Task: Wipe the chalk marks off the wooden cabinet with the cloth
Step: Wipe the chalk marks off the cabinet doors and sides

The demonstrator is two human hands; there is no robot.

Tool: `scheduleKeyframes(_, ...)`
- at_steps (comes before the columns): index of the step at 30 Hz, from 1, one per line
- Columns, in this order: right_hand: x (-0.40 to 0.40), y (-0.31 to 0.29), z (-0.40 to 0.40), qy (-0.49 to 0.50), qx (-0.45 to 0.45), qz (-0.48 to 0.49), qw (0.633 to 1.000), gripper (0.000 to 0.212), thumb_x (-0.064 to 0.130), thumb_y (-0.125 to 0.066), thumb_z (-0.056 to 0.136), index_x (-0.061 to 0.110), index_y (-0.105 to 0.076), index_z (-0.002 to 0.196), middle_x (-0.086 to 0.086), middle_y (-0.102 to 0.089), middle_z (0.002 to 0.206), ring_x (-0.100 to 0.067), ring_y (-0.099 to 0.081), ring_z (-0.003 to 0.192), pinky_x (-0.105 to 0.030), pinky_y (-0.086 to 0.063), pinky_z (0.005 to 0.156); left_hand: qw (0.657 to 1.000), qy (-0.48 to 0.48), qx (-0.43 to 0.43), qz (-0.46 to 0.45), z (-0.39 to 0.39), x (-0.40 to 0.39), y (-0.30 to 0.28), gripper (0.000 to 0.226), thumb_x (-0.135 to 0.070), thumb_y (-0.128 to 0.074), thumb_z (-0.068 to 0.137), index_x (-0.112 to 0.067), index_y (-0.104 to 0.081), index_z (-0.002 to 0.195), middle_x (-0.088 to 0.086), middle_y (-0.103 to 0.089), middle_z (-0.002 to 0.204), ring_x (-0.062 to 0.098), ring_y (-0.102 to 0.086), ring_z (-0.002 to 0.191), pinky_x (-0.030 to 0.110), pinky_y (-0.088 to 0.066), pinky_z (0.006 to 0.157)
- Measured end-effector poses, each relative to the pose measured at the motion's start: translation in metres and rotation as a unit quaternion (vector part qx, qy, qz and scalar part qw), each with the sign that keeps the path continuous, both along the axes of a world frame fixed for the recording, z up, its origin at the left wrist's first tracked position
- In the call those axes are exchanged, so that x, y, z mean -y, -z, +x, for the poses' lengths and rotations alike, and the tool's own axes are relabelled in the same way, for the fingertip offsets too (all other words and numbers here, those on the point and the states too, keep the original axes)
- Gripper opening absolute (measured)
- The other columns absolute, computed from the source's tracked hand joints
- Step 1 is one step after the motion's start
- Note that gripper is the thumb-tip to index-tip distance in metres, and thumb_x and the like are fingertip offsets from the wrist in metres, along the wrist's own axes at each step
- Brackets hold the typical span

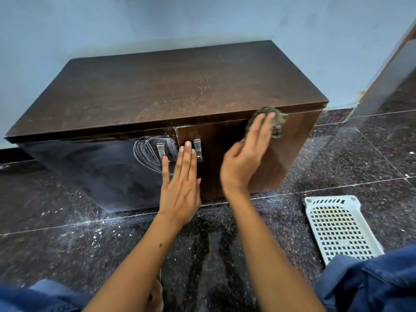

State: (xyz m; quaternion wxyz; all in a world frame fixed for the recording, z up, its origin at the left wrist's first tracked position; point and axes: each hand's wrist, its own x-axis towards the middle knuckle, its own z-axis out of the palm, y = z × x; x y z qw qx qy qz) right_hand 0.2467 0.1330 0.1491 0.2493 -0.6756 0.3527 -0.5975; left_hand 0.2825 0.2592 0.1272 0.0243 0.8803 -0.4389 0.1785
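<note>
On the left door (94, 172) of the low dark-brown wooden cabinet (166, 86) a pale chalky haze is smeared across the panel, and a scribbled white chalk oval (148, 154) sits beside that door's metal handle (161, 150). I judge this side largely undone. The person's left hand (180, 183) lies flat against the front where the two doors meet, fingers straight and close together, holding nothing, apparently bracing the doors. The right door (227, 158) looks clean and brown, with only faint white around its handle (197, 147), so that half seems nearly finished. The right hand (244, 158) presses a crumpled grey-brown cloth (271, 122) against the upper right corner of that door, just under the top edge; its fingers lie extended over the wad, blurred. White dust speckles the dark stone floor (67, 233). Far right, a white perforated plastic tray (342, 228) lies on the floor.
</note>
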Motion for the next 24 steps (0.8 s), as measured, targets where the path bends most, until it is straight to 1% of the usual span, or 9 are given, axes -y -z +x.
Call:
scheduleKeyframes(3, -0.033, 0.023, 0.005, -0.117, -0.112, -0.143, 0.976, 0.046, -0.005, -0.039, 0.092, -0.003, -0.038, 0.138, -0.015, -0.032, 0.148, -0.033, -0.031, 0.138, -0.038, -0.018, 0.118, 1.0, -0.002, 0.015, 0.007, 0.001, 0.0, -0.002, 0.064, -0.027, -0.022, 0.092, 0.0, -0.006, 0.148, 0.015, 0.003, 0.157, 0.028, -0.002, 0.145, 0.051, 0.006, 0.115)
scheduleKeyframes(4, -0.038, 0.031, 0.003, -0.141, -0.147, -0.184, 0.962, 0.042, -0.001, -0.041, 0.094, -0.003, -0.043, 0.135, -0.016, -0.039, 0.145, -0.032, -0.036, 0.136, -0.037, -0.02, 0.117, 1.0, -0.004, 0.023, 0.012, 0.002, -0.001, -0.002, 0.065, -0.028, -0.02, 0.092, -0.001, -0.004, 0.149, 0.015, 0.004, 0.157, 0.028, -0.001, 0.145, 0.051, 0.008, 0.115)
scheduleKeyframes(6, -0.034, 0.038, -0.002, -0.142, -0.183, -0.22, 0.948, 0.043, -0.006, -0.045, 0.09, -0.003, -0.049, 0.132, -0.016, -0.046, 0.141, -0.029, -0.04, 0.133, -0.035, -0.023, 0.116, 1.0, -0.003, 0.025, 0.008, 0.004, -0.001, -0.003, 0.064, -0.029, -0.019, 0.092, -0.001, -0.007, 0.149, 0.014, 0.001, 0.157, 0.028, -0.003, 0.146, 0.05, 0.007, 0.115)
scheduleKeyframes(10, 0.004, 0.027, -0.015, -0.048, -0.135, -0.15, 0.978, 0.06, -0.021, -0.045, 0.079, -0.001, -0.043, 0.136, -0.011, -0.036, 0.145, -0.033, -0.035, 0.135, -0.032, -0.017, 0.118, 1.0, -0.001, 0.016, -0.007, 0.003, 0.002, -0.004, 0.063, -0.027, -0.026, 0.093, -0.001, -0.011, 0.148, 0.013, -0.003, 0.157, 0.026, -0.006, 0.146, 0.051, 0.007, 0.115)
scheduleKeyframes(14, 0.029, 0.015, -0.026, 0.018, -0.062, -0.037, 0.997, 0.066, -0.022, -0.04, 0.078, -0.003, -0.036, 0.14, -0.015, -0.028, 0.15, -0.029, -0.026, 0.14, -0.047, -0.024, 0.115, 1.0, 0.001, 0.015, 0.002, 0.005, -0.001, -0.003, 0.064, -0.027, -0.031, 0.094, -0.002, -0.012, 0.149, 0.013, -0.003, 0.158, 0.026, -0.005, 0.146, 0.052, 0.004, 0.116)
scheduleKeyframes(16, 0.022, 0.012, -0.018, 0.029, -0.045, -0.006, 0.999, 0.067, -0.022, -0.039, 0.077, -0.004, -0.033, 0.142, -0.02, -0.026, 0.151, -0.029, -0.023, 0.141, -0.047, -0.021, 0.116, 1.0, 0.002, 0.023, 0.006, 0.007, -0.003, -0.004, 0.063, -0.027, -0.028, 0.093, -0.002, -0.013, 0.149, 0.013, -0.005, 0.158, 0.026, -0.007, 0.146, 0.052, 0.004, 0.116)
scheduleKeyframes(19, 0.001, 0.018, -0.004, 0.003, -0.062, -0.048, 0.997, 0.064, -0.021, -0.04, 0.079, -0.006, -0.035, 0.14, -0.021, -0.027, 0.15, -0.029, -0.022, 0.141, -0.042, -0.017, 0.118, 0.999, 0.007, 0.031, 0.0, 0.008, -0.005, -0.005, 0.062, -0.026, -0.024, 0.093, -0.001, -0.014, 0.149, 0.013, -0.007, 0.157, 0.027, -0.008, 0.146, 0.051, 0.002, 0.116)
scheduleKeyframes(22, -0.018, 0.034, 0.002, -0.064, -0.133, -0.117, 0.982, 0.057, -0.015, -0.042, 0.083, -0.003, -0.039, 0.139, -0.017, -0.032, 0.148, -0.035, -0.025, 0.139, -0.036, -0.015, 0.119, 0.999, -0.001, 0.037, -0.01, 0.01, -0.008, -0.005, 0.062, -0.025, -0.025, 0.092, 0.0, -0.015, 0.148, 0.014, -0.009, 0.157, 0.028, -0.009, 0.145, 0.052, -0.002, 0.116)
scheduleKeyframes(24, -0.023, 0.047, 0.002, -0.099, -0.193, -0.167, 0.962, 0.051, -0.01, -0.042, 0.086, -0.001, -0.044, 0.137, -0.014, -0.038, 0.146, -0.037, -0.032, 0.136, -0.036, -0.019, 0.117, 0.999, -0.01, 0.038, -0.017, 0.014, -0.012, -0.004, 0.062, -0.025, -0.023, 0.092, 0.0, -0.014, 0.148, 0.014, -0.007, 0.157, 0.028, -0.007, 0.145, 0.052, 0.0, 0.116)
